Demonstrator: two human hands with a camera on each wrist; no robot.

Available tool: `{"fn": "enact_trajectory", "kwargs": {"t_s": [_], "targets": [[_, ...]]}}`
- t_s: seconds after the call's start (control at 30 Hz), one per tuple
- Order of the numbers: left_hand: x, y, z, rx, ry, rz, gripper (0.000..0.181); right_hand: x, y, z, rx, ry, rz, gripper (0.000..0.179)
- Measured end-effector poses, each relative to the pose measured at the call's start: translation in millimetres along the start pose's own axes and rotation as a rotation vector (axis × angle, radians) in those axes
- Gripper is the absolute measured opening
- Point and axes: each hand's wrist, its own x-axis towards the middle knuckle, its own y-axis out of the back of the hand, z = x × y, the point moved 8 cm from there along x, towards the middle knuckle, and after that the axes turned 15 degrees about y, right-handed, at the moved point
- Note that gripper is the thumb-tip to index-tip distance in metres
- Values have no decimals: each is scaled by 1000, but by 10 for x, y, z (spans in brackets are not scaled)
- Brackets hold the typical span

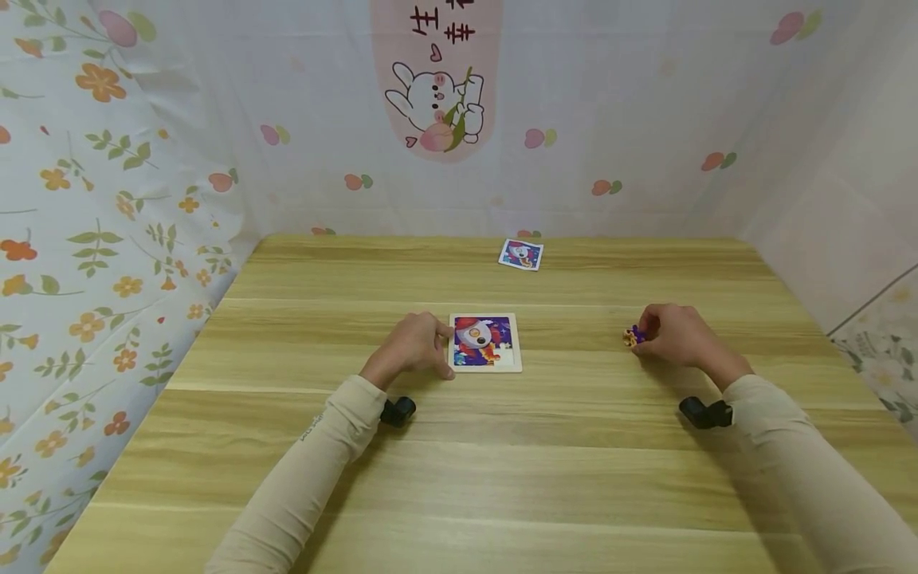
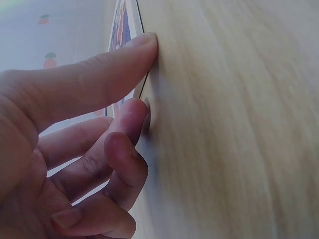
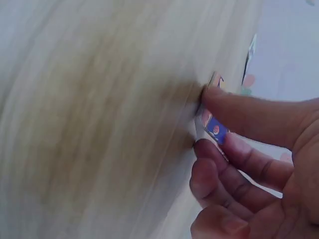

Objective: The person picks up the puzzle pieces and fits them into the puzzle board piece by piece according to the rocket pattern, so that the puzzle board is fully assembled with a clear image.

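A small square jigsaw puzzle (image 1: 484, 333) in a pale frame lies on the table, with a cartoon picture and a bare patch at its lower right. My left hand (image 1: 418, 344) holds its left side, thumb by the near corner; the left wrist view shows the thumb (image 2: 119, 74) against the frame's edge. Off to the right, my right hand (image 1: 674, 335) pinches small purple and yellow jigsaw pieces (image 1: 631, 336) between thumb and fingers, low over the table. In the right wrist view a blue part of the pieces (image 3: 216, 130) shows; how many there are I cannot tell.
A small picture card (image 1: 522, 255) with a similar cartoon lies near the back of the wooden table (image 1: 502, 462). Patterned cloth (image 1: 315, 104) hangs behind the table and along its left side. Dark wrist cameras (image 1: 706, 413) sit below both hands.
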Motion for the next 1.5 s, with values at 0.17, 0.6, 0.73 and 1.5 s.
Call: {"fn": "enact_trajectory", "kwargs": {"t_s": [0.17, 0.6, 0.73, 1.5], "targets": [[0, -9, -6, 3, 6, -1, 71, 46, -13, -47, 125, 1, 55, 16], [29, -18, -10, 8, 2, 4, 70, 315, -231, -314, 489, -53, 39, 12], [13, -13, -5, 1, -4, 4, 70, 392, -312, -392, 525, -49, 15, 14], [17, -19, -17, -18, 4, -5, 70, 860, -643, -1071, 699, -8, -69, 26]]}}
